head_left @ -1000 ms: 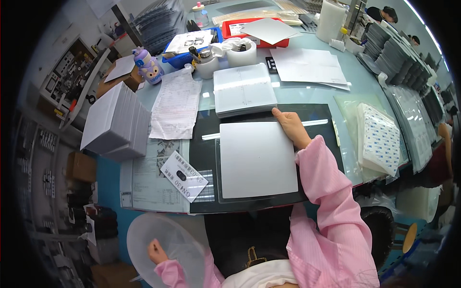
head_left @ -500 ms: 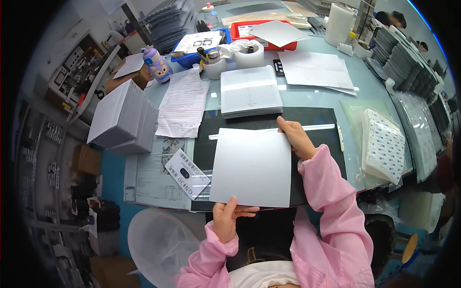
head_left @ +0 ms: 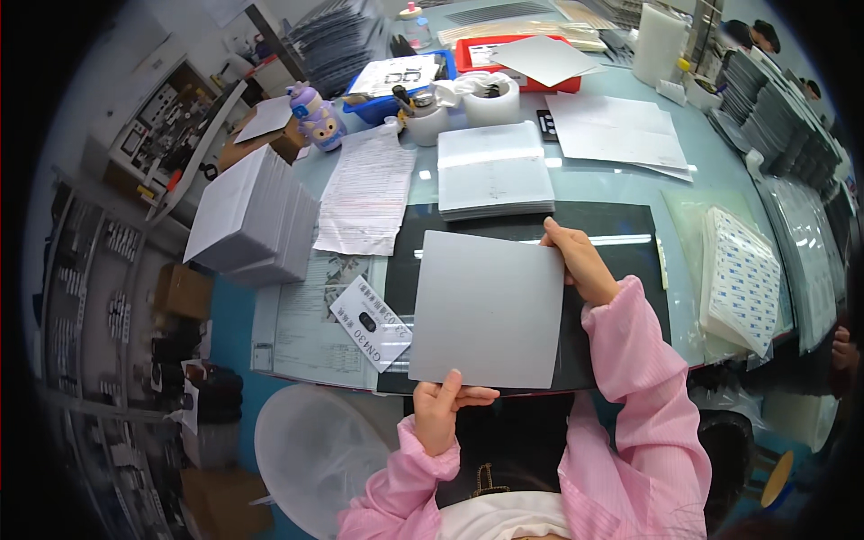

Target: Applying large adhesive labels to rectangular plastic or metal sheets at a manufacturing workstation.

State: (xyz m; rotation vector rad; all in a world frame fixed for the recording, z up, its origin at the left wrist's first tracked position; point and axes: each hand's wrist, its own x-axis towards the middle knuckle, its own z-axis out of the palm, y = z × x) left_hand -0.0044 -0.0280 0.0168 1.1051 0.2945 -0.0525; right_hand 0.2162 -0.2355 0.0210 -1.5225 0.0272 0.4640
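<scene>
1. With our left hand [head_left: 436, 418] we pinch the near edge of the square grey sheet [head_left: 490, 310], toward its left corner: the thumb lies on top, and the fingers reach along and under the edge.
2. With our right hand [head_left: 582, 261] we grip the same sheet at its far right corner, thumb on the upper side; most of those fingers are hidden, so we cannot tell how they sit underneath.
3. The sheet is between our two hands, over the black mat [head_left: 621, 225], turned a little askew. We cannot tell whether any of it touches the mat.
4. Just beyond the sheet we have a neat stack of whitish sheets [head_left: 497, 175].
5. To the left of the sheet lies a slanted white card [head_left: 371, 322] with dark print; farther off are a creased printed paper [head_left: 369, 193] and a tall pile of white cards [head_left: 243, 216].
6. At the back we see a purple bottle [head_left: 318, 119], a blue tray [head_left: 396, 110] and a red tray [head_left: 570, 85].
7. Well to our right rests a blue-patterned white pack [head_left: 740, 279].
</scene>
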